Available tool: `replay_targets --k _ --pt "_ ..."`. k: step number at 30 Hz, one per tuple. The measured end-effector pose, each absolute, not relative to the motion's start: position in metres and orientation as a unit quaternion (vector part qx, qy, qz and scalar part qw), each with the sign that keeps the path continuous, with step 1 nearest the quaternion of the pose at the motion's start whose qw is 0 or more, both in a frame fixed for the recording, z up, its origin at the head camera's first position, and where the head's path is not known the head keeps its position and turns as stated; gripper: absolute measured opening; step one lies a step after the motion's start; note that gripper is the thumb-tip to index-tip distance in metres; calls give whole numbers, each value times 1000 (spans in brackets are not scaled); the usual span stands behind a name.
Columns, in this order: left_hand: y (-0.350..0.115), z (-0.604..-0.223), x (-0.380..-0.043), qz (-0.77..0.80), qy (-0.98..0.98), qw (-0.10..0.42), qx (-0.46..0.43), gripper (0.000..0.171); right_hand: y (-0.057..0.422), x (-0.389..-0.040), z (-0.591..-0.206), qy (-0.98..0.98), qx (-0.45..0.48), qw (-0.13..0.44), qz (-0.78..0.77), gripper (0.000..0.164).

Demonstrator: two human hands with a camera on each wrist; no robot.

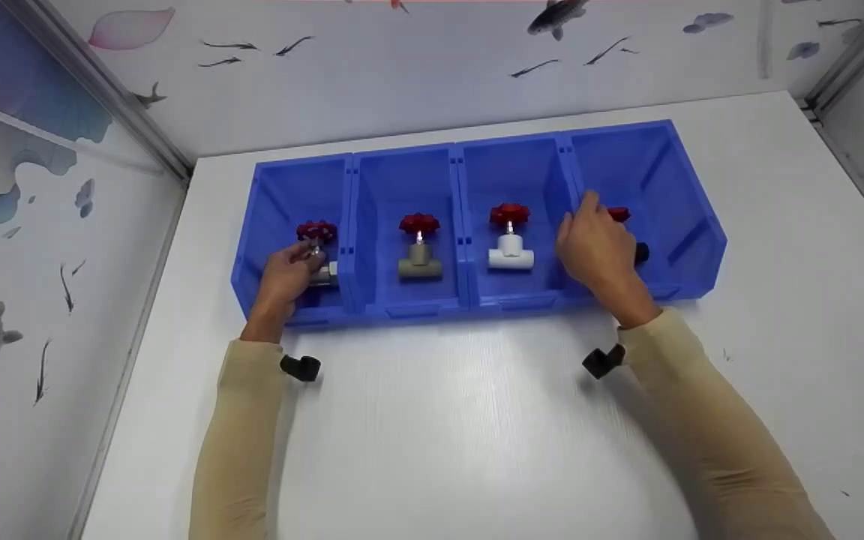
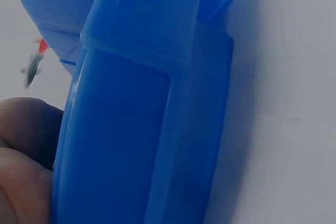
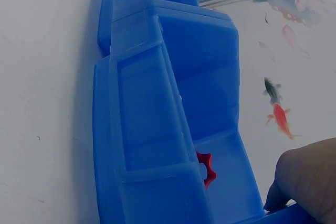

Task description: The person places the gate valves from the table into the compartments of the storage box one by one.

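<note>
My left hand [image 1: 288, 279] reaches into the leftmost blue bin [image 1: 293, 174], pinching the stem of a metal valve [image 1: 322, 274] below its red handwheel. In the left wrist view, my thumb and a finger [image 2: 26, 145] show beside the bin's front wall. My right hand [image 1: 598, 244] is at the divider of the rightmost bin [image 1: 683, 225], fingers bent downward and fingertips hidden. Partly behind it is a black valve [image 1: 641, 253] with a red handwheel [image 1: 618, 214]; I cannot tell whether the hand grips it. The right wrist view shows this hand [image 3: 310, 177] over a blue rim.
Between the hands, the middle bins hold a grey-brown valve [image 1: 420, 261] and a white valve [image 1: 511, 253], both with red handwheels. The joined bins stand on a white table [image 1: 439, 420], near a back panel [image 1: 402, 82] with painted fish. Another decorated panel [image 1: 42, 315] rises at left.
</note>
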State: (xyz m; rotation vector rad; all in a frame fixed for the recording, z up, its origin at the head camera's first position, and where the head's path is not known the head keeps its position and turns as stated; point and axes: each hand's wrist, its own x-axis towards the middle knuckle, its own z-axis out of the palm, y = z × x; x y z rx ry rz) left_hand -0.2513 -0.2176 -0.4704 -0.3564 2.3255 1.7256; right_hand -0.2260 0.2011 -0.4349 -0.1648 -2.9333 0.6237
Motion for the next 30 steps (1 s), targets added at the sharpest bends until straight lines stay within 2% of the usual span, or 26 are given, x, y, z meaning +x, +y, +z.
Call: replay_targets --k 25,30 --pt "-219 -468 -251 582 795 111 -129 55 202 -226 -433 -974 -58 49 214 41" --pt "-220 -470 -251 578 800 110 -117 55 201 -225 -435 -974 -52 70 211 38"
